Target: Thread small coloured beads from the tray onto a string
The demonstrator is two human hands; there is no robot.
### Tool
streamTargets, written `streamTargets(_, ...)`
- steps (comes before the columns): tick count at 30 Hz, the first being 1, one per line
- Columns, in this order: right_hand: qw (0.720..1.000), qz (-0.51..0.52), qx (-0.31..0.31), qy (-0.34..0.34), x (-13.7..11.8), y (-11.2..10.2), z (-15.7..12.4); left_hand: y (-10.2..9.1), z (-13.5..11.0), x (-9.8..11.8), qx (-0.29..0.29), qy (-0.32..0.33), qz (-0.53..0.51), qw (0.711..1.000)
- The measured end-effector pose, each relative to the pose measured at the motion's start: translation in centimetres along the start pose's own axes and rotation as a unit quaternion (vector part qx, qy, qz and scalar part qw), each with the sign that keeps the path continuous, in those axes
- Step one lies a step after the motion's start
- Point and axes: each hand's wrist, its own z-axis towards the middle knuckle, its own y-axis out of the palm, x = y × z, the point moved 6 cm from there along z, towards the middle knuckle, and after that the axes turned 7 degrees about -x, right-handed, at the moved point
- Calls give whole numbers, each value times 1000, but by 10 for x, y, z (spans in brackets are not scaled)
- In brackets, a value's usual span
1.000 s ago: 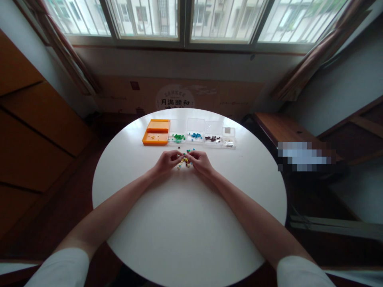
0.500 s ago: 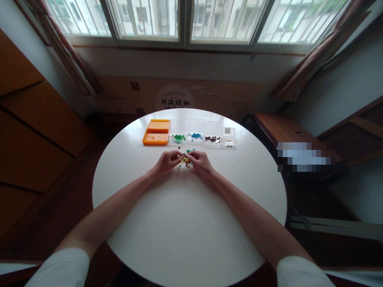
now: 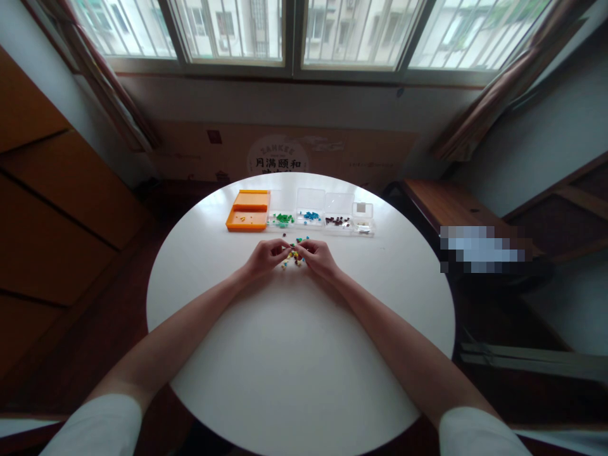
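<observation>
Round white table (image 3: 294, 354), one; clock read upon it, twelve toward the window (image 3: 237, 28).

Item: left hand (image 3: 267, 255), at nine o'clock of the loose pieces. Thumb and forefinger drawn narrow, tips apparently closed on a small piece (image 3: 291, 246).

Item: right hand (image 3: 317, 256), at three o'clock. Fingers curled, thumb and forefinger likewise narrow, meeting the same small piece from its side. Two opposed pinches probably serve to steady something so slight; its exact shape is too small to tell.

Item: loose pieces (image 3: 296, 255), mixed yellow, blue, green and dark, scattered beneath and between the hands, toward twelve. Presumably kept close to the fingertips to shorten each reach. One dark stray (image 3: 284, 235) lies at eleven from them.

Item: orange box (image 3: 246, 226), at eleven, lid raised; a few yellow bits inside.

Items: green pieces (image 3: 284, 218), just before twelve; blue pieces (image 3: 311, 216), near twelve; dark pieces (image 3: 337, 221), just after. All lie in clear boxes (image 3: 311, 198) with lids open, apparently grouped by colour for easy picking.

Item: small clear box (image 3: 362, 210), at one, open; its pale contents are indistinct.
</observation>
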Motion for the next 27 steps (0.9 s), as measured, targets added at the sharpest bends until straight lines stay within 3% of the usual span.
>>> streamTargets(27, 1000, 9, -3, -8, 0, 1, 0, 0, 0, 2, -7, -2, 4, 1000)
